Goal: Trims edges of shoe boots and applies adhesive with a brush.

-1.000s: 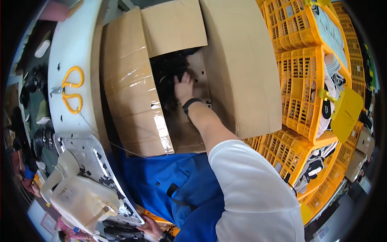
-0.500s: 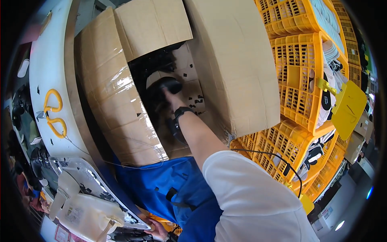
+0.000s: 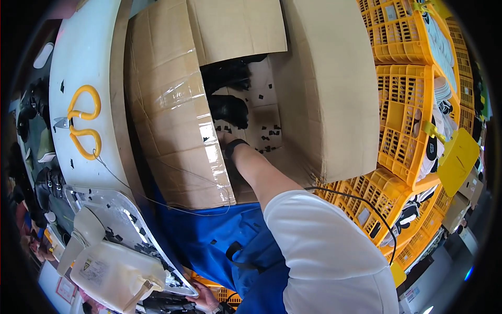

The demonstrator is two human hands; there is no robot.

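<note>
Fingers, right hand [image 3: 224,137]: out of sight behind left flap [image 3: 167,120] of box [image 3: 345,104]; spread, pressed together or pinching, cannot tell. Fingers, left hand [image 3: 206,299]: beside near corner of tray [image 3: 112,204]; whether closed on rim, cannot tell.

Handling, as judged: keep wrist low and clear of taped flap edge; feel for firm hold before any lift; avoid scuffing leather-like surfaces against cardboard; leave tray level.

Box: cardboard, open at top. Inside: one black shoe [image 3: 230,110], beyond right wrist and apart from it; black heap [image 3: 227,76] at far end, single items not distinguishable; loose black scraps [image 3: 271,131] on bottom.

Tray: shallow, tilted in view. Inside: white jug [image 3: 104,269], white plastic piece [image 3: 90,226], black bits [image 3: 149,248].

Crates [image 3: 401,111]: orange-yellow, stacked at right; upper with pale flat stacks [image 3: 439,36], lower with white-and-black pieces [image 3: 410,212].

Scissors [image 3: 86,131]: orange-handled, on white surface [image 3: 89,47].
</note>
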